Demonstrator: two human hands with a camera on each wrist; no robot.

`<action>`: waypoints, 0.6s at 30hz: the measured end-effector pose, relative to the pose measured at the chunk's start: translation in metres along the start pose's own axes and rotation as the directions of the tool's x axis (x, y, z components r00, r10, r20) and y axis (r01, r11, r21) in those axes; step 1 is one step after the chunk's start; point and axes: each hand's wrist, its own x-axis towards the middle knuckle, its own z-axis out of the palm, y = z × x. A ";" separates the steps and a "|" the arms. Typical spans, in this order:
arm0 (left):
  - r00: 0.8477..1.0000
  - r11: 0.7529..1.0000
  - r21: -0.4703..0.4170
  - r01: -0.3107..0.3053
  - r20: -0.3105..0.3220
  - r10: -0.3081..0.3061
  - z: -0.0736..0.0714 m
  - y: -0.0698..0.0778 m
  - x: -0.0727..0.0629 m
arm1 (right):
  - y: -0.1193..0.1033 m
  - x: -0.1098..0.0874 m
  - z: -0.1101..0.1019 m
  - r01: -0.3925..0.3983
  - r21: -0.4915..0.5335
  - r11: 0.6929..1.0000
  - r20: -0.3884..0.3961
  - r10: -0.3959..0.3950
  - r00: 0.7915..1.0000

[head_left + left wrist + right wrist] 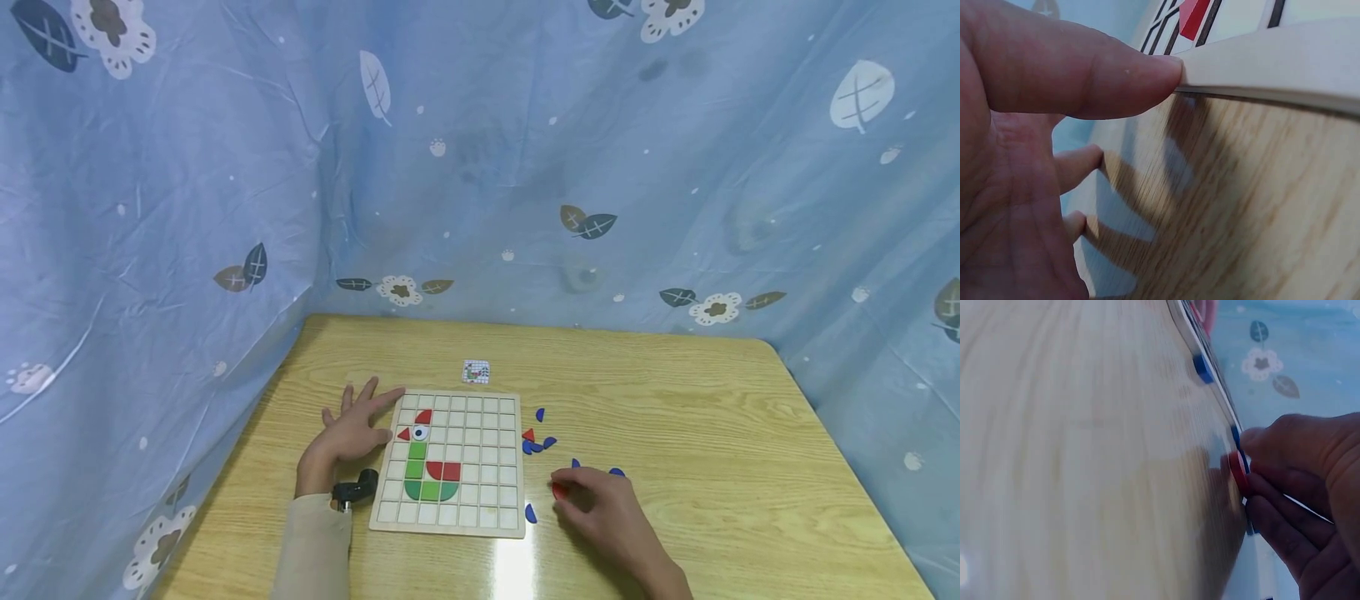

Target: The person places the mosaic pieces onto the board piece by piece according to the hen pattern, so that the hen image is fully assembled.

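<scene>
A wooden grid board (pixel 487 425) lies on the table with red, green and white pieces forming a bird-like figure in its left half. My left hand (pixel 351 430) rests beside the board's left edge with its fingers spread. In the left wrist view, the thumb (pixel 1104 72) touches the board's pale side. Right of the board, my right hand (pixel 606 510) pinches a red piece (pixel 560 491) low over the table; the fingers hide part of it. The right wrist view shows that red piece (pixel 1237 473) between thumb and fingers, its full shape unclear.
Several blue pieces lie right of the board, among them one blue half-round piece (pixel 531 513) near its lower corner. A red triangle (pixel 528 435) lies by the blue cluster. Behind the board is a small pattern card (pixel 476 372). Blue curtain (pixel 480 167) surrounds the table.
</scene>
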 end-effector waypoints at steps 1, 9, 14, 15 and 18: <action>1.000 1.000 0.000 0.000 -0.001 0.000 0.000 0.000 0.000 | -0.001 0.001 0.001 0.011 0.010 1.000 0.012 -0.011 1.000; 1.000 1.000 0.002 0.002 -0.001 -0.002 0.001 0.001 -0.001 | -0.001 0.000 0.001 0.065 -0.035 0.997 0.067 -0.063 0.996; 1.000 1.000 -0.006 0.002 0.002 -0.002 -0.001 0.003 -0.002 | 0.000 -0.002 -0.004 -0.009 -0.074 0.997 -0.015 0.008 1.000; 1.000 1.000 -0.006 0.004 0.002 -0.004 -0.001 0.003 -0.002 | 0.000 -0.002 -0.004 -0.011 -0.069 0.998 -0.016 0.010 1.000; 1.000 1.000 -0.003 0.003 0.002 -0.003 -0.001 0.003 -0.002 | 0.002 -0.001 -0.003 0.026 -0.039 0.999 0.005 -0.026 1.000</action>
